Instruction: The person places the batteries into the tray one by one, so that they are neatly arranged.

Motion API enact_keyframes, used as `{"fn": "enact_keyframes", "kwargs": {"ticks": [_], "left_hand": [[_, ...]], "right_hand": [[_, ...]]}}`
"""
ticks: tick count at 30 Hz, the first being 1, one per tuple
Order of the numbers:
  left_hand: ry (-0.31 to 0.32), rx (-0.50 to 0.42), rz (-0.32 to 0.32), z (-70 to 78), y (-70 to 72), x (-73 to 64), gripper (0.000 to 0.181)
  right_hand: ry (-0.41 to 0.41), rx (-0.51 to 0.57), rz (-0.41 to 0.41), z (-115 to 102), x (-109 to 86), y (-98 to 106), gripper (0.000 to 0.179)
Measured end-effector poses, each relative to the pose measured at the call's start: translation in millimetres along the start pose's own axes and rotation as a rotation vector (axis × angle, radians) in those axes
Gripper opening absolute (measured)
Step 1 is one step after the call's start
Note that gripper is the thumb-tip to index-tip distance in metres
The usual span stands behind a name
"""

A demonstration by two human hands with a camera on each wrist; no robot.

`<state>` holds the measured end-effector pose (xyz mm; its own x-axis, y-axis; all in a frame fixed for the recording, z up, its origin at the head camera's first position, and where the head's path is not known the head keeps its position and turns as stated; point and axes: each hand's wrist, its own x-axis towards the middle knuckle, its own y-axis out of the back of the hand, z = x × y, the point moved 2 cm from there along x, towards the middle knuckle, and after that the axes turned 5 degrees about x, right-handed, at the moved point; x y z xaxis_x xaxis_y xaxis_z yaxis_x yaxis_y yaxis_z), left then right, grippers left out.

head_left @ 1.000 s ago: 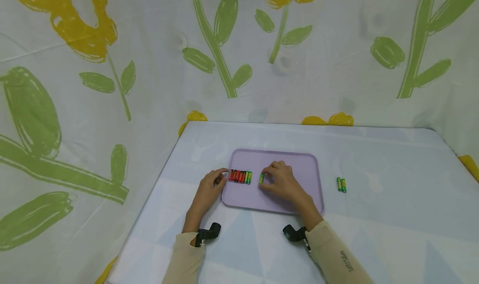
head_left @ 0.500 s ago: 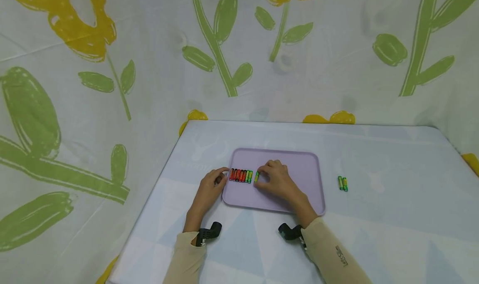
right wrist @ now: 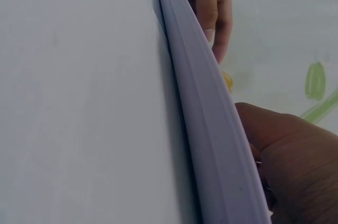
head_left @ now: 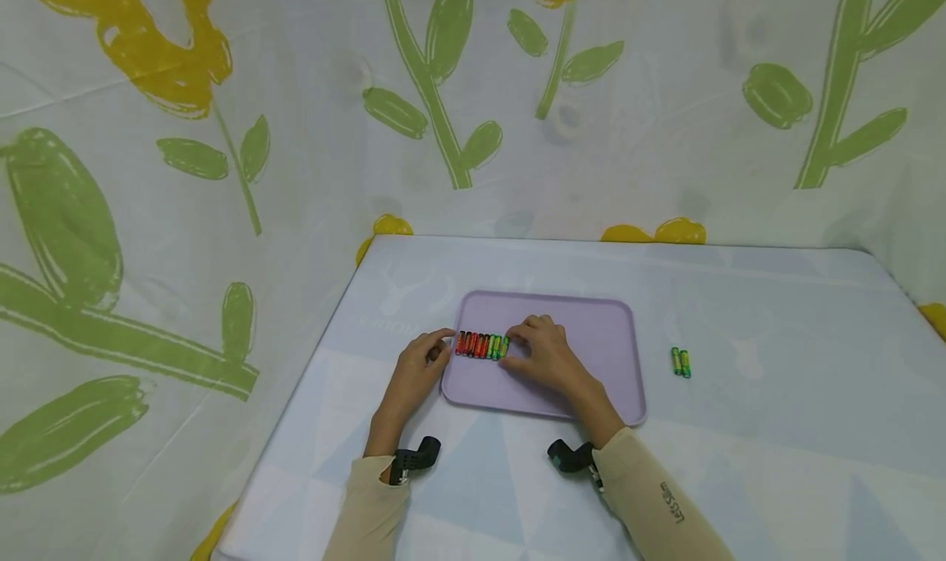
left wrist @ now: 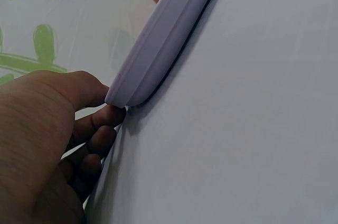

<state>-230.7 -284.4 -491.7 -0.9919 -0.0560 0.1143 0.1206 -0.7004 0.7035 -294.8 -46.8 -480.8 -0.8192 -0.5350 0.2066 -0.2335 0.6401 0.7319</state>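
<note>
In the head view, a row of red-and-black and green batteries [head_left: 476, 345] lies side by side at the left of a lilac tray [head_left: 591, 331]. My right hand [head_left: 553, 357] reaches over the tray and pinches a green battery [head_left: 505, 347] between thumb and forefinger, at the right end of the row. At the tray's left edge is my left hand [head_left: 415, 376]. The left wrist view shows its thumb and forefinger gripping the tray's corner rim [left wrist: 117, 97], other fingers curled below. The tray wall hides the batteries in both wrist views.
Two green batteries [head_left: 681, 362] lie together on the table, right of the tray. A pale patterned cloth covers the table [head_left: 776, 429]. Behind it and to the left hangs a flower-print curtain [head_left: 310, 134]. Each wrist wears a black camera mount [head_left: 417, 454].
My right hand has moved left with the green battery and brought it up against the end of the row. The left hand stays at the tray's edge.
</note>
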Motion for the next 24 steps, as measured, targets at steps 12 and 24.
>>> {"fn": "enact_keyframes", "kwargs": {"ticks": [12, 24], "left_hand": [[0.006, 0.003, -0.002, -0.3, -1.7, -1.4, 0.032], [-0.012, -0.008, -0.006, 2.0, 1.7, -0.9, 0.031]], "right_hand": [[0.004, -0.062, -0.043, -7, 0.4, 6, 0.046], [0.032, -0.087, 0.012, -13, -24.3, 60, 0.036]]}}
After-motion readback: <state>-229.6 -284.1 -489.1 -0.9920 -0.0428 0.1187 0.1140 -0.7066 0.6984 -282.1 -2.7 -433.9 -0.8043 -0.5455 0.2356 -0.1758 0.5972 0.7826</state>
